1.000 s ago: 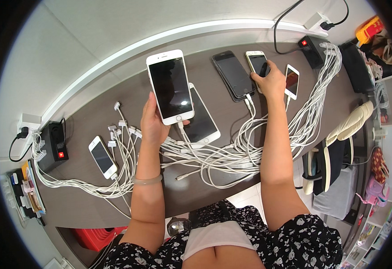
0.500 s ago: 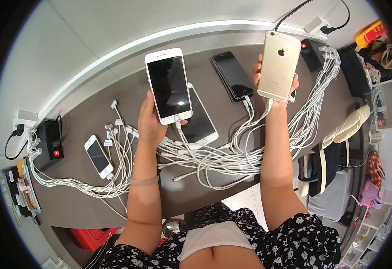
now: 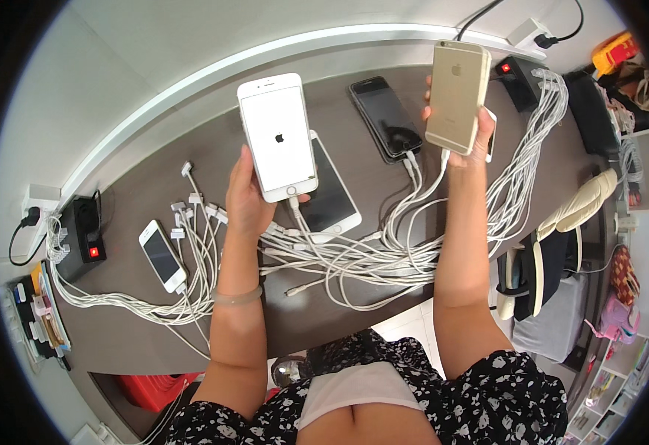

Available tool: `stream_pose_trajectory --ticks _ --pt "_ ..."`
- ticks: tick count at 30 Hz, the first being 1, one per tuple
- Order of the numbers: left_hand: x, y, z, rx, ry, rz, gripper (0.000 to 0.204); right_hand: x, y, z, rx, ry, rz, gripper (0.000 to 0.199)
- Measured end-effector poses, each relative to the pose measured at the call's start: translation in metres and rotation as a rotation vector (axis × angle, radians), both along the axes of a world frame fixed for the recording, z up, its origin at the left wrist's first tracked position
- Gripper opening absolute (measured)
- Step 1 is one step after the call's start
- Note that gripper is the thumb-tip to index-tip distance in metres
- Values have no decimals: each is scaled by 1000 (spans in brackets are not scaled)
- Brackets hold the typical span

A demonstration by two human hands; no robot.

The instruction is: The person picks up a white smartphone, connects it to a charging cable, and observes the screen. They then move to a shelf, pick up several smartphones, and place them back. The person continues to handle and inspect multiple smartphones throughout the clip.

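Observation:
My left hand (image 3: 248, 199) is closed around a white smartphone (image 3: 278, 141), its lit white screen with a small dark logo facing up. A white cable is plugged into its lower end. Closed on a gold smartphone (image 3: 454, 100) is my right hand (image 3: 476, 141); the phone's back faces me, and a white cable runs from its bottom. Partly hidden beneath the left-hand phone, another white phone (image 3: 337, 194) lies on the desk. Between my hands rests a black phone (image 3: 384, 111), stacked on another dark one. Behind my right hand shows the edge of a further phone (image 3: 492, 137).
A thick bundle of white cables (image 3: 369, 268) crosses the grey-brown desk (image 3: 146, 348). Black charging boxes stand at left (image 3: 79, 230) and right (image 3: 516, 80). A small white phone (image 3: 162, 256) lies left of my arm beside loose connectors (image 3: 191, 204). A cream-trimmed chair (image 3: 562, 237) is at right.
The left-hand phone's screen has turned from black to bright white with a logo. The gold phone has tilted and moved slightly up. Both hands keep their hold.

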State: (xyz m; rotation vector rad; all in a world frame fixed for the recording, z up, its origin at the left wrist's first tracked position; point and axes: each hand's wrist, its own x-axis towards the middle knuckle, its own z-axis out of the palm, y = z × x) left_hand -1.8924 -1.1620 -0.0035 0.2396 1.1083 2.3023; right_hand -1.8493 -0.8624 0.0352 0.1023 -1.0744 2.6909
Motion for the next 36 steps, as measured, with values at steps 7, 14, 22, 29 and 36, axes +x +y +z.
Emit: stream_pose_trajectory --ticks 7,14,22,29,36 --pt "-2 1 -3 7 13 -11 62 -3 1 -25 1685 -560 -855 61" --pt "-2 2 -1 128 -59 15 47 -5 5 -31 1809 -669 -813 59" --pt "-2 3 1 126 -38 4 47 -12 -41 -26 1930 -217 -587 68" --pt "-1 3 -1 129 -45 12 48 -13 -43 -18 1495 -445 -511 54" --pt "0 3 -1 12 -16 26 60 -11 -20 -8 -305 -29 182 68"
